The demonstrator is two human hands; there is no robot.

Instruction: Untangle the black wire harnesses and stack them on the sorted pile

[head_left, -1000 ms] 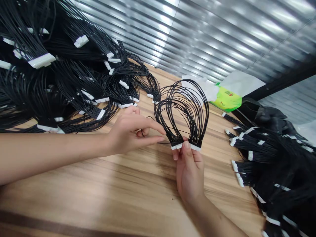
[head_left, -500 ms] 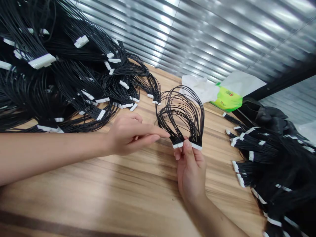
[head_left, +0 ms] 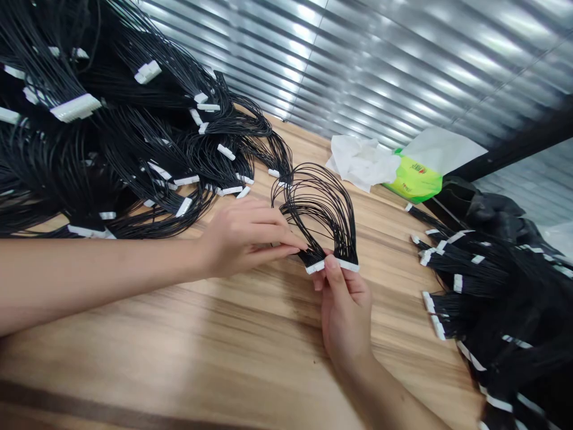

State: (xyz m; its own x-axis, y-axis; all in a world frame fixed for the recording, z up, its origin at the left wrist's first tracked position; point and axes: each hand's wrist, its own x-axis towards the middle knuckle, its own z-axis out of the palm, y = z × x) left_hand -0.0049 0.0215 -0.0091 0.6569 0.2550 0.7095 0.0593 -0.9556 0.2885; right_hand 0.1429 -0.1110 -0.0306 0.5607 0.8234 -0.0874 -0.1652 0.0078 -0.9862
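My right hand (head_left: 344, 310) pinches the two white connectors (head_left: 333, 264) of a looped black wire harness (head_left: 320, 206), thumb on top, holding them side by side above the wooden table (head_left: 224, 334). The wire loop leans away toward the far left. My left hand (head_left: 244, 236) reaches in from the left, its fingertips pressed together against the wires just beside the left connector.
A large heap of black harnesses with white connectors (head_left: 89, 131) fills the far left. Another pile of bundled harnesses (head_left: 492, 298) lies at the right edge. Crumpled white paper (head_left: 362, 161) and a green packet (head_left: 414, 179) sit at the back, before a corrugated metal wall.
The wire loop has flattened and tilted over to the left. My left hand's fingers have closed in on the wires by the connector. The right hand has barely moved.
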